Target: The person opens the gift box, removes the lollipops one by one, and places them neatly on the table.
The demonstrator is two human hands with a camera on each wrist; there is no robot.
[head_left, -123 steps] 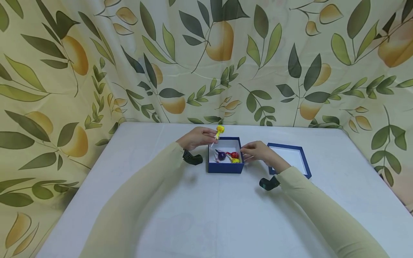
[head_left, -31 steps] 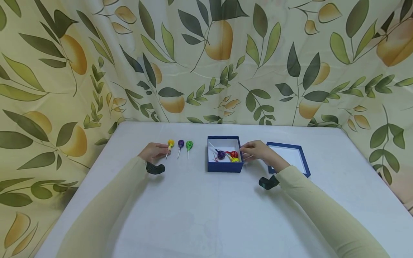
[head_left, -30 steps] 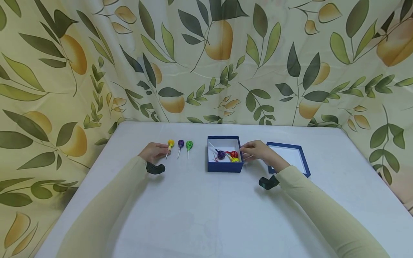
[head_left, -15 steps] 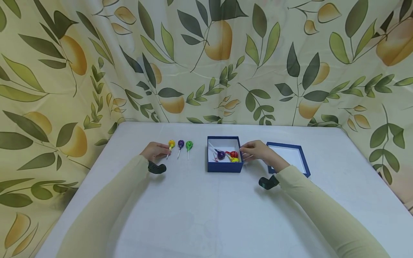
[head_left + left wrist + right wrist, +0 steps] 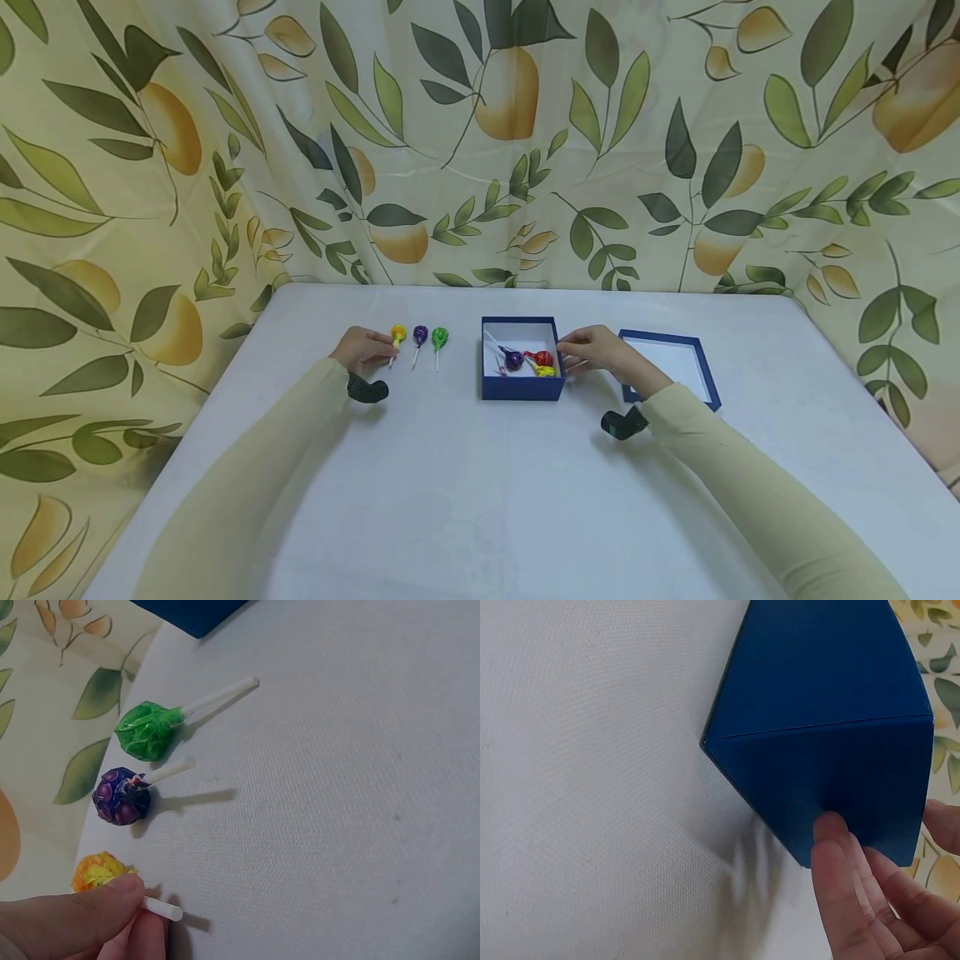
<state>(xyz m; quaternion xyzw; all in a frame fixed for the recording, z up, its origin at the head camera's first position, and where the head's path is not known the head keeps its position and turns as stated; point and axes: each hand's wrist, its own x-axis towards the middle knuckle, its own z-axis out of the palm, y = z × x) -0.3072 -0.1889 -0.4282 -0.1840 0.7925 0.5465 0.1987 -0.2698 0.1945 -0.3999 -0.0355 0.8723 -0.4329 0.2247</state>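
My left hand pinches a yellow lollipop by its stick, just below the wrapped head, between thumb and fingers. Beside it on the table, a purple lollipop and a green lollipop lie in a row, sticks toward me. My right hand holds the right wall of the blue box, several fingers against the outside and one digit at the rim. Inside the open box are a purple lollipop, a red lollipop and a yellow lollipop.
The blue-edged box lid lies inside-up right of the box, partly hidden by my right hand and forearm. A white cloth covers the table. A fruit-and-leaf patterned curtain hangs along the back and left.
The left hand carried the yellow lollipop from above the box leftward to the table beside the purple one. Lately it has shifted slightly right. My right hand stays at the box.
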